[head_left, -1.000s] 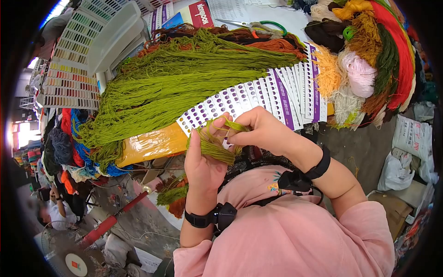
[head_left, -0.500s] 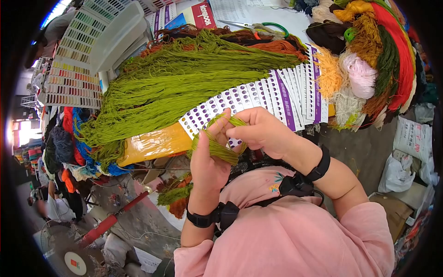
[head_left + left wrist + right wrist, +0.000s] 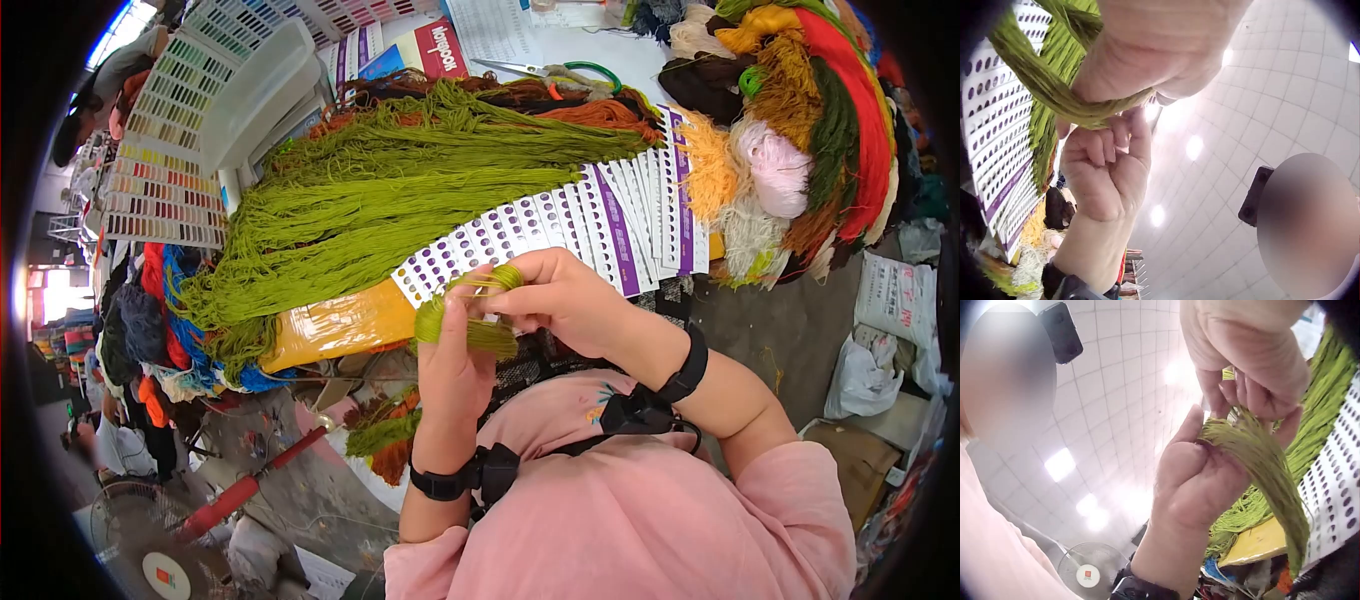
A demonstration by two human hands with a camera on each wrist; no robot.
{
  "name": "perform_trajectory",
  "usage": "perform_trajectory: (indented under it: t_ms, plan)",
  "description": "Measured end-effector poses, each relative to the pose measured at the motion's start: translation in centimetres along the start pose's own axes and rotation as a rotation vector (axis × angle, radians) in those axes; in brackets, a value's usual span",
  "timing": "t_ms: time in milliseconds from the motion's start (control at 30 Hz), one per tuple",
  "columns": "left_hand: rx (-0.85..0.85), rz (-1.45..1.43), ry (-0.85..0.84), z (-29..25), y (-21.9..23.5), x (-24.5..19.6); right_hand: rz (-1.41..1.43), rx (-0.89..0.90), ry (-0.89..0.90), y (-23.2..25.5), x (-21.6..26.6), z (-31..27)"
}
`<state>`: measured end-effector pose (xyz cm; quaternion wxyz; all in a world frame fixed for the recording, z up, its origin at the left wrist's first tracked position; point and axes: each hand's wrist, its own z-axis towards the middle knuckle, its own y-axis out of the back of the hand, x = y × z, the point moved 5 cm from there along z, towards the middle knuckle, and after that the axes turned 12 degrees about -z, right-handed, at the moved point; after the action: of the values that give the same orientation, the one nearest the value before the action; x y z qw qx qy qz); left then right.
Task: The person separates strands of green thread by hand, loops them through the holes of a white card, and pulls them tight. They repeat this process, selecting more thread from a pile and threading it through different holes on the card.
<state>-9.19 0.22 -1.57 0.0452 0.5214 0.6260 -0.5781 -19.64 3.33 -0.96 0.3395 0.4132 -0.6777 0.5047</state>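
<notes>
A small skein of olive-green thread (image 3: 490, 338) is looped around the fingers of my left hand (image 3: 452, 365), whose thumb stands upright against it. My right hand (image 3: 575, 305) comes in from the right and pinches strands of the skein at its upper edge, fingertips close to the left fingers. In the left wrist view, the skein (image 3: 1047, 87) curves below the left palm to the right hand's curled fingers (image 3: 1107, 147). The right wrist view shows the skein (image 3: 1266, 469) draped across the left palm, with its lower end hanging down.
Long green thread (image 3: 350, 220) covers the table, beside white punched cards (image 3: 520, 225) and a yellow wrapped package (image 3: 345, 325). Behind lie scissors (image 3: 510, 68), a red notebook (image 3: 440, 48) and a plastic tray (image 3: 260, 95). Colored yarn bundles (image 3: 780, 165) are heaped at right.
The right fingers have drawn in toward the left hand, and the open loop between the hands has narrowed. The skein now looks more tightly gathered around the left fingers.
</notes>
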Motion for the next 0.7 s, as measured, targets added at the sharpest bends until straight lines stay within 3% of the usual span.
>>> perform_trajectory:
  t_ms: [33, 100, 133, 233, 267, 367, 433, 467, 500, 533, 567, 600, 633, 667, 700]
  plan:
    - [-0.029, 0.016, 0.004, -0.1, 0.6, -0.1, 0.105, 0.081, -0.090, 0.0, 0.0, -0.4]
    - [0.250, -0.285, -0.019, 0.0, 0.4, -1.5, 0.318, 0.235, -0.267, 0.1, 0.5, -2.0]
    - [0.190, -0.368, 0.013, -0.3, 0.3, -2.1, 0.338, 0.303, -0.323, 0.6, 0.4, -2.4]
    - [0.216, 0.386, 0.182, -0.1, -2.2, -1.7, 0.072, 0.347, -0.410, 0.7, 1.0, -3.1]
    - [0.274, 0.442, 0.272, 0.0, -2.1, -1.4, -0.359, 0.269, -0.298, 1.1, 2.4, -3.3]
    - [0.306, 0.219, 0.436, 1.3, 0.8, -3.7, -0.957, 0.204, 0.023, 2.7, 6.3, -3.9]
    - [0.097, 0.106, 0.211, 1.7, 3.0, -6.5, -0.501, 0.139, 0.104, 4.2, 8.1, -4.6]
    - [0.010, -0.198, 0.251, 2.3, 6.4, -7.9, -0.212, 0.140, 0.226, 5.1, 10.0, -5.2]
    - [-0.115, -0.472, 0.194, 2.7, 9.6, -9.5, -0.103, 0.111, 0.280, 7.1, 11.9, -5.8]
    - [-0.145, -0.589, 0.069, 2.5, 12.2, -11.1, 0.226, 0.131, 0.374, 8.6, 13.7, -6.7]
    - [-0.017, -0.626, 0.038, 2.5, 18.0, -12.8, 0.340, 0.201, 0.406, 11.5, 15.1, -7.6]
    - [-0.140, -0.555, -0.037, 1.7, 25.2, -14.8, 0.482, 0.292, 0.452, 12.3, 16.9, -8.3]
    - [-0.342, -0.540, -0.121, -0.1, 29.0, -16.6, 0.643, 0.287, 0.462, 15.3, 18.0, -9.1]
    - [-0.620, -0.461, -0.245, -1.8, 35.4, -18.7, 0.566, 0.100, 0.541, 18.9, 19.2, -10.0]
    - [-0.786, -0.369, -0.333, -4.5, 39.4, -20.6, 0.510, 0.009, 0.585, 21.8, 20.3, -10.9]
